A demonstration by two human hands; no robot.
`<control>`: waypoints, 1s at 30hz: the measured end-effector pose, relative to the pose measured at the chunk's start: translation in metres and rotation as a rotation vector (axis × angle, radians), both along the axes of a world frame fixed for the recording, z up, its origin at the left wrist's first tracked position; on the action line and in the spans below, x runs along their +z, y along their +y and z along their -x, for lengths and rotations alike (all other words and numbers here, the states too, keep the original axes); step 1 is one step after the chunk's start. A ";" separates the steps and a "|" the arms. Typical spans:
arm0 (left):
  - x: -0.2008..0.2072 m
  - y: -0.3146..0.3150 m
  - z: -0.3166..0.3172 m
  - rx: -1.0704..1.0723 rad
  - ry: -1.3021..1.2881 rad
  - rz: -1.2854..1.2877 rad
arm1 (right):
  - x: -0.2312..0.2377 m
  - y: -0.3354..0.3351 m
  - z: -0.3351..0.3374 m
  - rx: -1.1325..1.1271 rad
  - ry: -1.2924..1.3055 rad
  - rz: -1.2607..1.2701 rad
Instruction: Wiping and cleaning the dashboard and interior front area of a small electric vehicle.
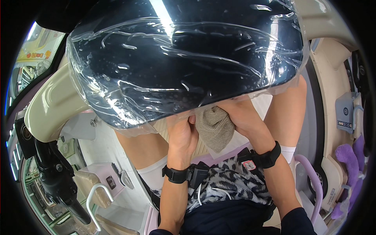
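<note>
Taupe ribbed-knit fabric [214, 131] bunched between the left hand [183, 134] and right hand [237, 115], both close together, fingers mostly hidden so I cannot tell their grip, dark plastic-wrapped panel [188, 62] above, black strap [175, 175] on each wrist, lilac tubular rail [317, 192] to the person's right.

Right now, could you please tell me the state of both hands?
Left hand: partly hidden beside the taupe knitted cloth; open or closed cannot be told.
Right hand: against the cloth, partly hidden; its grip cannot be told.
</note>
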State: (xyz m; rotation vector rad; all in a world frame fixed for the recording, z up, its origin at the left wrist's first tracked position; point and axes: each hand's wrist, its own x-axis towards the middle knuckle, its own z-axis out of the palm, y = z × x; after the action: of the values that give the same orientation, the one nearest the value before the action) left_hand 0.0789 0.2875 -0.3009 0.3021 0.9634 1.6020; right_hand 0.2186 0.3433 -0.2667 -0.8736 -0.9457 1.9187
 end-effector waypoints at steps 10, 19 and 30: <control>0.013 0.002 -0.005 0.011 0.007 0.069 | -0.002 -0.001 0.002 -0.034 0.051 -0.004; -0.020 -0.007 0.010 -0.081 -0.125 -0.146 | -0.001 -0.001 0.000 -0.017 0.023 0.011; -0.002 -0.001 -0.001 0.017 -0.044 0.017 | 0.000 0.001 0.000 -0.005 0.013 0.058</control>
State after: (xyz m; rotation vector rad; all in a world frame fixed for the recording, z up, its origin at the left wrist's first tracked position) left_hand 0.0799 0.2869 -0.3026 0.2471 0.9479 1.6084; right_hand 0.2185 0.3439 -0.2665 -0.8952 -0.8832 1.9535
